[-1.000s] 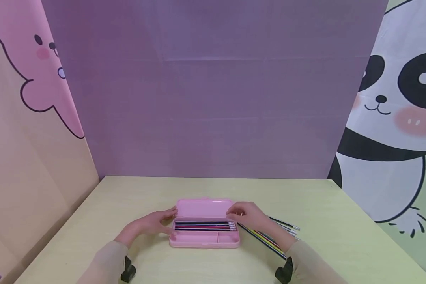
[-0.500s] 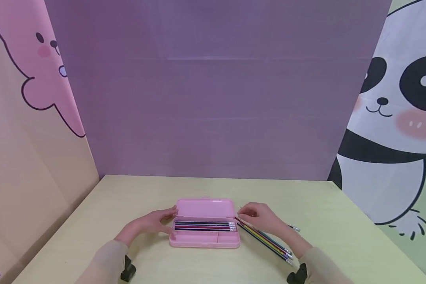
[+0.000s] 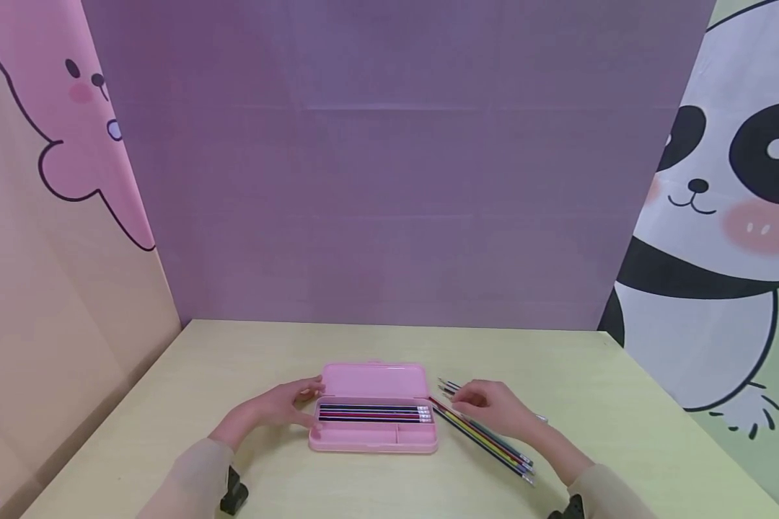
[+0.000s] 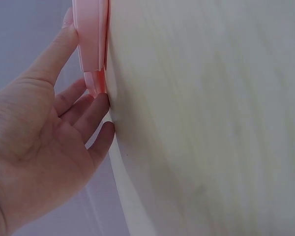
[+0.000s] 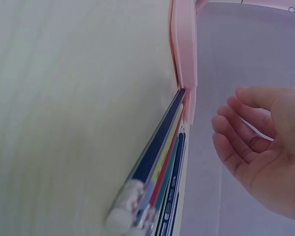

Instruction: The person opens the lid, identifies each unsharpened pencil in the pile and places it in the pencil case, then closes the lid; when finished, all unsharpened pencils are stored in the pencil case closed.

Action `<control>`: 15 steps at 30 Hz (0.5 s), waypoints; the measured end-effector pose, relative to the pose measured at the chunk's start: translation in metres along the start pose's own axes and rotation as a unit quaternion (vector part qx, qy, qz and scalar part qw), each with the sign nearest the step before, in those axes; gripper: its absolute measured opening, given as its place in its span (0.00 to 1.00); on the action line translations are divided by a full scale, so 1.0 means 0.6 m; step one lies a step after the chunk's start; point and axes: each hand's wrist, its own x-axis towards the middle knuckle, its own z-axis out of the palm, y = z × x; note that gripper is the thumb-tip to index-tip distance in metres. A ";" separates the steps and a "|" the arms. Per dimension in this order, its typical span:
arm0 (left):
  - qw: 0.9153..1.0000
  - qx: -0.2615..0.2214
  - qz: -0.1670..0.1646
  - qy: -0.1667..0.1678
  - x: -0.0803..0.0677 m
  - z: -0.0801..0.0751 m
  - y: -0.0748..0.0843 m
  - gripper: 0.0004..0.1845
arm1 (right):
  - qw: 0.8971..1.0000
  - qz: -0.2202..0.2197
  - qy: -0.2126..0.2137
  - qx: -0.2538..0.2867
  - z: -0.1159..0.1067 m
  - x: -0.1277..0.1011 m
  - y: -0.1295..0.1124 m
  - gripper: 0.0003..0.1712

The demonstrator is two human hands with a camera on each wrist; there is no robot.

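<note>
Pale counter (image 3: pixel 591 404): left hand (image 3: pixel 279 407), fingers relaxed, steadies the pencil case (image 3: pixel 373 431); right hand (image 3: pixel 493 407) hovers loosely curled, holding nothing, over loose pencils (image 3: pixel 487 436), seemingly about to pinch one.

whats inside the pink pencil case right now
The open pink pencil case holds several pencils side by side in its long compartment; the smaller front compartments look bare. Nothing covers the inside.

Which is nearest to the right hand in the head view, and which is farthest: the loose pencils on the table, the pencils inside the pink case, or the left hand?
From the right hand:
1. Loose pencils, directly under and beside it, right of the pink case.
2. Pencils inside the case, to its left, in the long compartment.
3. Left hand, at the case's far left end.
</note>
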 end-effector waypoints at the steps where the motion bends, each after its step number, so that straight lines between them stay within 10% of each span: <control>1: 1.000 -0.002 0.000 0.000 0.000 0.000 0.000 0.43 | 1.000 0.003 -0.001 -0.001 0.000 -0.002 0.001 0.11; 15: 1.000 -0.004 -0.016 0.005 0.001 0.001 0.001 0.46 | 0.999 0.016 -0.022 -0.019 -0.007 -0.028 0.012 0.09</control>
